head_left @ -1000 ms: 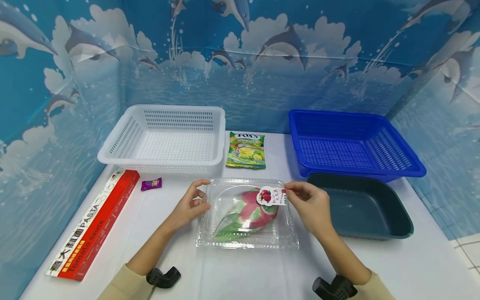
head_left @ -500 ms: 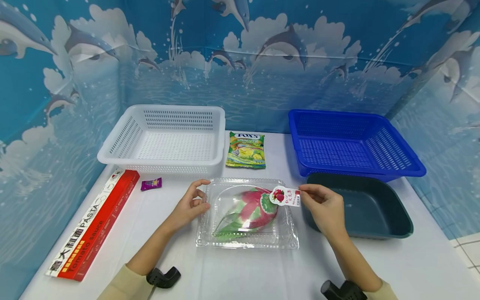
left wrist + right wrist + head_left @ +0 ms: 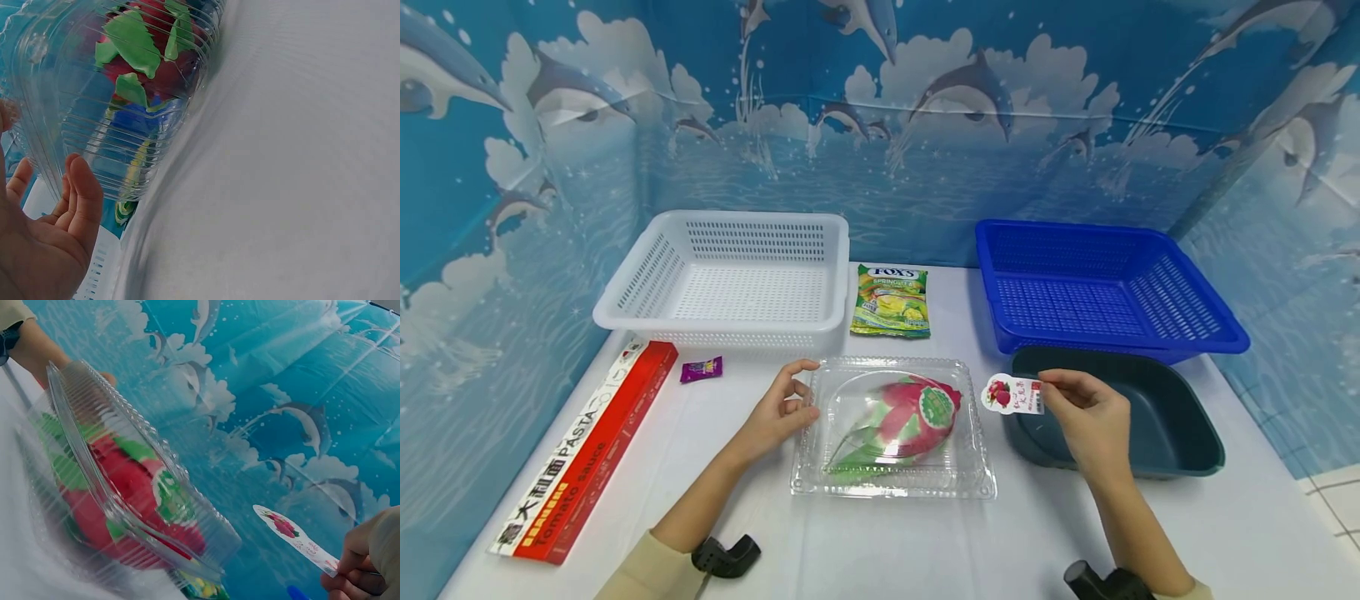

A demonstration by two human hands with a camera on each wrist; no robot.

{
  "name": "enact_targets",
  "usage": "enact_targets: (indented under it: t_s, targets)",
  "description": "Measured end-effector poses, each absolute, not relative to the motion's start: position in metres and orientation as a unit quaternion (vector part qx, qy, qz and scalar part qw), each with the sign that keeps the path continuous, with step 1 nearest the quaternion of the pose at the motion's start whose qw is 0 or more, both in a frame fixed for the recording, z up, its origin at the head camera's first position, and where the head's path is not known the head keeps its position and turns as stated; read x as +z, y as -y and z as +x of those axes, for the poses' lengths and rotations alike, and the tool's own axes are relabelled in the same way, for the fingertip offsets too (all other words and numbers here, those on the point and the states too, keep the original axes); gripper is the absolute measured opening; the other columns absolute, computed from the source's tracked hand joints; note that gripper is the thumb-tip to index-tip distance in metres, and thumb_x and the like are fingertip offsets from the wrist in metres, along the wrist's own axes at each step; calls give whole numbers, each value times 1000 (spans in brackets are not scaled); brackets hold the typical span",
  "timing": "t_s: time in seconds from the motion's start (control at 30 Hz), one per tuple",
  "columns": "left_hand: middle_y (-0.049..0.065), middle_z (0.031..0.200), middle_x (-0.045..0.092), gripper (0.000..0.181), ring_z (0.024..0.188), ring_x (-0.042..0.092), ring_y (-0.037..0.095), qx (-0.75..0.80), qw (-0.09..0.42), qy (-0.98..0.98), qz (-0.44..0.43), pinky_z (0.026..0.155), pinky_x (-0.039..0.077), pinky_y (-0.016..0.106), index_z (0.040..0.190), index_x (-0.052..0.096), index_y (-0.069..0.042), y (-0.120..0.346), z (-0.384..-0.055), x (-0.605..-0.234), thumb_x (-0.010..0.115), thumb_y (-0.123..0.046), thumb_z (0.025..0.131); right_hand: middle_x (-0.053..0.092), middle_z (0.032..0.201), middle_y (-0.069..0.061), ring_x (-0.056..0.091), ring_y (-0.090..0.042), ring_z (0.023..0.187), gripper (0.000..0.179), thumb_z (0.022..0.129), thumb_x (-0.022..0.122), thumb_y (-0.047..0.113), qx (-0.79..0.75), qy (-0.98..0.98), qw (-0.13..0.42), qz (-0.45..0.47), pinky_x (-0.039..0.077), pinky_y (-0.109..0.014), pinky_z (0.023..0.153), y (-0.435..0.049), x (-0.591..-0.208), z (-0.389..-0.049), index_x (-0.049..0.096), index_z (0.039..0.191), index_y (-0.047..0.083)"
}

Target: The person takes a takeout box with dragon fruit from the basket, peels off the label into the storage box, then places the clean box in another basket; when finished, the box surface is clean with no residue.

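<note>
A clear plastic clamshell box (image 3: 850, 417) lies in the middle of the white table with a red-and-green dragon fruit (image 3: 898, 421) inside. On the fruit, a round green sticker (image 3: 937, 407) shows through the lid. My left hand (image 3: 778, 408) grips the box's left edge, index finger at the far corner and thumb nearer; the left wrist view shows its fingers (image 3: 84, 194) against the box's end. Between thumb and forefinger my right hand (image 3: 1093, 421) pinches a white label (image 3: 1013, 394) with a dragon fruit picture. The label hangs in the air right of the box, apart from it.
A white basket (image 3: 730, 327) stands at the back left, a blue basket (image 3: 1210, 325) at the back right. The dark green tray (image 3: 1206, 425) sits under my right hand. A Fox's candy bag (image 3: 891, 302), a purple candy (image 3: 702, 370) and a red pasta box (image 3: 591, 454) lie around.
My right hand has moved right with the label, from over the box lid to beside it, above the green tray's left edge. The left hand and box have stayed put.
</note>
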State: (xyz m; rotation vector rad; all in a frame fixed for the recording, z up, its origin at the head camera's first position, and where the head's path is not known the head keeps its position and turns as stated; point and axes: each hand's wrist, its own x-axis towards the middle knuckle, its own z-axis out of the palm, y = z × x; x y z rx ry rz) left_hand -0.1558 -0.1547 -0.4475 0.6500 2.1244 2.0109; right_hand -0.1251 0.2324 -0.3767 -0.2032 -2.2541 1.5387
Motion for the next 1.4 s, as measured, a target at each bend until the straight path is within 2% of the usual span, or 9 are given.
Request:
enact_targets:
  t_s: [0.3, 0.5, 0.67, 0.8, 1.0, 1.4]
  targets:
    - [12, 96, 46, 60, 69, 55, 12, 671, 72, -706, 217, 61, 48, 22, 142, 31, -6, 155, -156, -448, 60, -2, 90, 66, 89, 12, 61, -7, 78, 16, 90, 67, 4, 545, 804, 202, -123, 50, -10, 70, -249, -383, -126, 69, 104, -4]
    - [13, 97, 47, 60, 70, 57, 13, 669, 74, -707, 216, 62, 50, 22, 142, 31, -6, 155, -155, -447, 60, -2, 90, 66, 95, 7, 59, -7, 83, 20, 92, 67, 12, 525, 814, 199, -149, 49, -9, 71, -267, -396, -133, 69, 108, -1]
    - [14, 98, 47, 61, 71, 57, 14, 670, 77, -707, 212, 62, 50, 23, 143, 31, -7, 155, -155, -447, 61, -3, 90, 65, 95, 7, 57, -7, 84, 19, 93, 66, 17, 499, 829, 188, -169, 47, -7, 69, -279, -403, -136, 70, 106, 4]
    - [13, 98, 47, 61, 70, 56, 13, 669, 77, -708, 213, 62, 49, 22, 143, 31, -7, 156, -155, -448, 61, -2, 90, 64, 98, 1, 54, -8, 84, 19, 94, 65, 20, 465, 847, 181, -183, 45, -7, 65, -286, -407, -138, 70, 106, 6]
    - [13, 97, 46, 60, 70, 56, 13, 670, 76, -706, 215, 62, 49, 22, 143, 31, -7, 156, -155, -448, 61, -3, 91, 66, 102, -13, 52, -11, 81, 20, 94, 60, 12, 382, 895, 165, -161, 42, -7, 62, -288, -403, -138, 68, 110, 2]
    - [12, 96, 46, 60, 68, 55, 11, 670, 75, -706, 217, 61, 48, 22, 143, 31, -6, 155, -156, -447, 60, -3, 91, 65, 96, -20, 60, -31, 87, 22, 91, 60, 3, 314, 940, 109, -70, 39, -7, 60, -292, -410, -140, 63, 111, -5]
